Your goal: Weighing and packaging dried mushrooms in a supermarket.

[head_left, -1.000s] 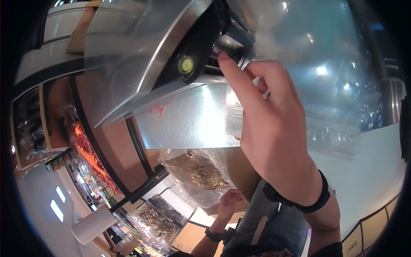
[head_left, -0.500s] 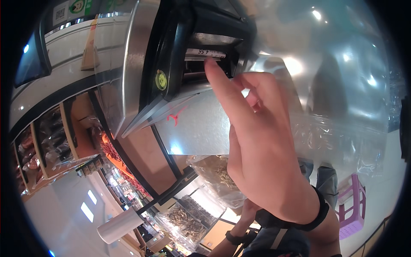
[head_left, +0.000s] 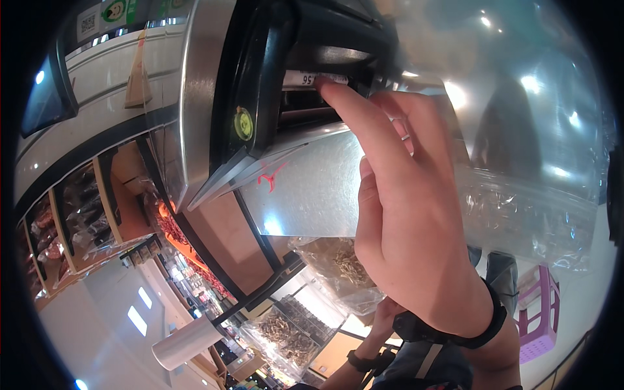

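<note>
Head-worn fisheye — downward, near the right hand

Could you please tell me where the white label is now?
In the head view's upper middle, the white label sits in the opening of the black machine, by the index fingertip of the right hand, above and right of the round sticker.

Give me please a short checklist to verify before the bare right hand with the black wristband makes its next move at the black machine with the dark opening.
1. White printed label visible in the dark opening of the black machine: ok.
2. Label clear of the opening: not ok, it lies inside.
3. Right hand at the label with its index finger: ok.
4. Firm touch on the label: cannot tell.
5. Large clear plastic bag gripped by the right hand: cannot tell.
6. Bare left hand empty: cannot tell, it is partly covered.
</note>
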The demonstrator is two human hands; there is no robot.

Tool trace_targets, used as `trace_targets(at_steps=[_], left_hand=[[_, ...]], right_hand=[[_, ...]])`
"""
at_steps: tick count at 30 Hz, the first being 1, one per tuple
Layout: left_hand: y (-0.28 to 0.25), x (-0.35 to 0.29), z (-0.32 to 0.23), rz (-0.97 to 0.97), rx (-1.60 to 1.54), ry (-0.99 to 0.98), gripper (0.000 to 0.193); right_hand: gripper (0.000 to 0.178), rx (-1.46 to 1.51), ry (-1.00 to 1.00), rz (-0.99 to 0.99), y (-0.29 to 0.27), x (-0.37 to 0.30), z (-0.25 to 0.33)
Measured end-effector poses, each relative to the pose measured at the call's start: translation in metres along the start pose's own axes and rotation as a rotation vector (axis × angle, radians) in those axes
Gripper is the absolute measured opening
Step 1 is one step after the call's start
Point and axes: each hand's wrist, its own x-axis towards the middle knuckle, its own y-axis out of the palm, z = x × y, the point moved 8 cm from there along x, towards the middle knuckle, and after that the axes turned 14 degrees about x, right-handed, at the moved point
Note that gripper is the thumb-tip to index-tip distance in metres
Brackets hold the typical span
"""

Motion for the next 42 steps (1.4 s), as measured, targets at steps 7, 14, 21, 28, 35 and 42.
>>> trace_targets(at_steps=[7, 14, 21, 28, 35, 42], left_hand=[[0.004, 0.000, -0.005, -0.003, -0.020, -0.001, 0.035], [0.010, 0.004, -0.008, 0.006, -0.036, -0.002, 0.033], [0.015, 0.000, -0.008, 0.012, -0.046, -0.001, 0.031], [0.017, -0.003, -0.012, 0.017, -0.055, 0.004, 0.030], [0.017, -0.003, -0.014, 0.021, -0.052, 0.008, 0.028], [0.018, -0.002, -0.015, 0.024, -0.048, 0.014, 0.027]], right_hand=[[0.071, 0.029, -0.053, -0.016, -0.003, -0.003, 0.005], [0.070, -0.056, 0.078, 0.057, 0.003, -0.009, 0.002], [0.067, -0.049, 0.087, 0.036, 0.002, -0.007, 0.001], [0.061, 0.021, 0.140, 0.016, 0.004, -0.007, -0.005], [0.058, -0.090, 0.113, -0.004, 0.003, -0.004, -0.002], [0.058, -0.113, 0.091, 0.001, 0.002, -0.004, 0.000]])
